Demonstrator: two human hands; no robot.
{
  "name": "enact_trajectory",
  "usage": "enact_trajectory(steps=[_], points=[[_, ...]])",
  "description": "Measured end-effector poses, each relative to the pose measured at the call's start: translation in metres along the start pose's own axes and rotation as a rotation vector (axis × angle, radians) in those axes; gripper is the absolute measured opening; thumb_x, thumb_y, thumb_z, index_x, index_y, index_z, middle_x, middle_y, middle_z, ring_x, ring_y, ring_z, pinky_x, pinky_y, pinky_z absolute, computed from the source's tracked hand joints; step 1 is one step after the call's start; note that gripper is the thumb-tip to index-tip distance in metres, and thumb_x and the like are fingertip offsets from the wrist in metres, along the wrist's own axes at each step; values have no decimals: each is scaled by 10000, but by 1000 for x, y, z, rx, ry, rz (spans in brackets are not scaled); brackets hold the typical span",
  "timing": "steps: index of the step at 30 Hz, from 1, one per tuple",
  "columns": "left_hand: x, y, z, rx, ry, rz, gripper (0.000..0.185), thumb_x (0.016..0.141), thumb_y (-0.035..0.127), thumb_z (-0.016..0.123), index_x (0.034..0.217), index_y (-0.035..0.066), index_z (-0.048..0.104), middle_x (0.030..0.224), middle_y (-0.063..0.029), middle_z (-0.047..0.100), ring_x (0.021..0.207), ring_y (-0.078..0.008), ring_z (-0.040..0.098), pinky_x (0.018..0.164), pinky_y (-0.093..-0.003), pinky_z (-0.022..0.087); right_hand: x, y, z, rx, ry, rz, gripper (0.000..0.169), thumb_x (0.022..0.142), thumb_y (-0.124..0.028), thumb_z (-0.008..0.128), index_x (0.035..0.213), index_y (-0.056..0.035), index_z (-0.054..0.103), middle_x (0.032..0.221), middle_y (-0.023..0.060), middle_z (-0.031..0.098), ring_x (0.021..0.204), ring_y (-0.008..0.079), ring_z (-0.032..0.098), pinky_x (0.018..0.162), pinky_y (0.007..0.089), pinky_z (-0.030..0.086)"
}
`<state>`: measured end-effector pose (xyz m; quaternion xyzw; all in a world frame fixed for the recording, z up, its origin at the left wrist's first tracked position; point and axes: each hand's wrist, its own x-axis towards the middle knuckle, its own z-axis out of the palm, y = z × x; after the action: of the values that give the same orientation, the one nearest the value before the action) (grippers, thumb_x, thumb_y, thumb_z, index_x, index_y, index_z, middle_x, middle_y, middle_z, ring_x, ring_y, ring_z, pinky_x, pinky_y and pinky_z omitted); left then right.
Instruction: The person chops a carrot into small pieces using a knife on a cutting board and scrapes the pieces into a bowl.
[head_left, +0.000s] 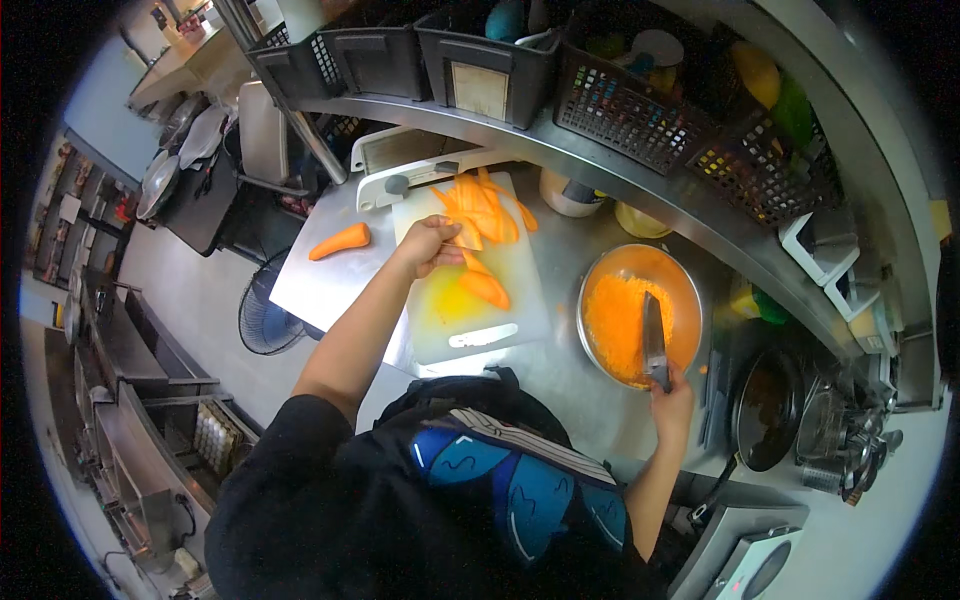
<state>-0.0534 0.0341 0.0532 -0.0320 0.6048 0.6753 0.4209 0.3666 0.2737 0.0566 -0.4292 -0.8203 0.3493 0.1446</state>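
Observation:
My left hand (431, 246) is over the white cutting board (499, 330), its fingers pinching a thin carrot slice (469, 237). Beyond it, a pile of long carrot slices (491, 206) lies at the board's far end. Closer to me, a few loose slices (486, 289) rest beside a yellow-orange stain. My right hand (673, 401) grips a kitchen knife (654, 334) by its dark handle. The blade points away from me over a steel bowl (690, 300), which holds finely chopped carrot (619, 322). A peeled carrot piece (341, 241) lies on the steel worktop left of the board.
A white mandoline-like slicer (382, 191) stands behind the board. Above runs a steel shelf (517, 139) with black plastic baskets (622, 105). Tubs (568, 193) stand under it. A black frying pan (769, 409) is at the right, and a fan (266, 307) stands left of the worktop.

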Motion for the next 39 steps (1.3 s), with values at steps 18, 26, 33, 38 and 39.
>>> enact_trajectory(steps=[18, 26, 33, 38, 39], points=[[21, -39, -19, 1214, 114, 753, 394, 761, 0, 576, 1152, 50, 581, 1132, -177, 536, 1029, -345, 544, 914, -359, 455, 0, 21, 2, -157, 81, -95, 485, 805, 56, 560, 1284, 6, 500, 1003, 109, 645, 564, 113, 546, 483, 248, 432], [2, -28, 31, 1727, -481, 747, 302, 718, 12, 580, 1002, 83, 656, 1155, -113, 552, 1095, -304, 515, 902, -393, 455, -10, -37, -13, 346, 69, 292, 432, 848, 19, 567, 1273, -17, 499, 821, 56, 581, 517, 90, 518, 416, 237, 397], [-14, -20, 9, 1190, -297, 96, 204, 764, 126, 719, 827, -5, 575, 697, -127, 613, 530, -242, 608, 525, -379, 512, -23, -79, -21, 554, -119, 92, 320, 849, 35, 557, 1160, -31, 520, 894, 49, 582, 563, 82, 527, 448, 217, 423], [-45, -62, 1, 619, 98, 9, 326, 777, 193, 742, 890, -21, 523, 725, -157, 615, 520, -220, 618, 495, -370, 508, -24, -121, 20, 614, -351, 63, 317, 849, 46, 541, 1144, -59, 492, 947, 53, 581, 593, 89, 539, 500, 221, 467], [-55, -63, 3, 705, 191, 5, 374, 776, 217, 740, 943, -31, 514, 749, -188, 627, 591, -252, 652, 555, -387, 530, -22, -125, 31, 620, -462, 71, 314, 849, 51, 535, 1136, -67, 484, 964, 57, 580, 597, 93, 545, 513, 224, 478]])
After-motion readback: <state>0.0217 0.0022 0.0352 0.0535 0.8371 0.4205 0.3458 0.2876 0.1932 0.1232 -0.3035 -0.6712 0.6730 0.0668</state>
